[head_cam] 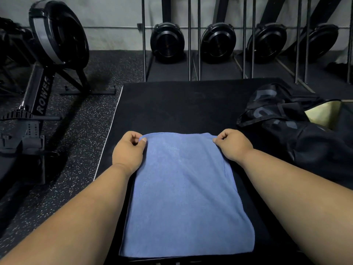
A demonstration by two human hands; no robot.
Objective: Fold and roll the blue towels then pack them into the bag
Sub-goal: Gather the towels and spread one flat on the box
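So both hands are on the far edge of the towel right now. The left hand [127, 150] is pinching the far-left corner between thumb and curled fingers, and the right hand [233, 144] is doing the same on the far-right corner. Neither is spread flat; both are closed around a bit of cloth.

The blue towel [187, 197] lies flat on the black worktop [181, 108], running lengthwise away from the person, near edge close to the body. It looks doubled over at least once, since there's a second layer showing along its right side, but I can't tell how many folds are in it. It's definitely not rolled yet.

Beyond and to the right of the towel sits the black bag [298, 131], slumped on the worktop, with its mouth open and a pale lining showing. I can't see any towel inside it from here. It's well apart from the towel, not touching.

Left of the towel, down on the speckled floor, is a rowing machine [44, 69], and past the towel's far edge there's a row of more rowers stood upright [217, 43] against the wall.

My read on progress: early. Folding is underway on this one towel, while rolling and packing are still to do. Only one blue towel is in view, so no idea how many remain.
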